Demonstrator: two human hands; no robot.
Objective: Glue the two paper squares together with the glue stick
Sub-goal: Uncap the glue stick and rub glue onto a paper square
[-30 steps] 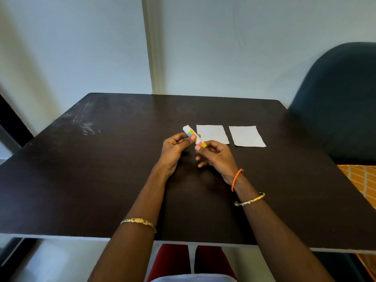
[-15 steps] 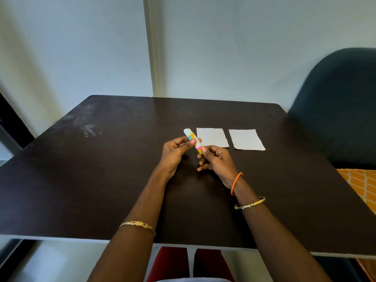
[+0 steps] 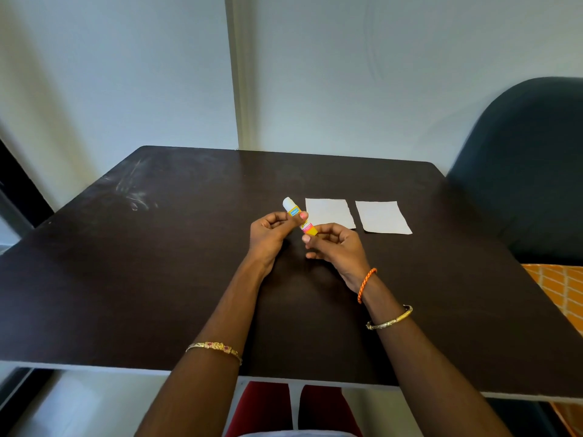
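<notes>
Gripping the glue stick (image 3: 298,217) above the table (image 3: 157,279), left hand (image 3: 271,230) pinching its white cap, right hand (image 3: 331,244) pinching its base, she is uncapping it, best pulling straight, beside two untouched paper squares (image 3: 329,212).

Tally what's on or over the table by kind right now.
Paper squares: 2 (left paper square, right paper square)
Glue stick: 1 (glue stick, held by both hands)
Total: 3
</notes>
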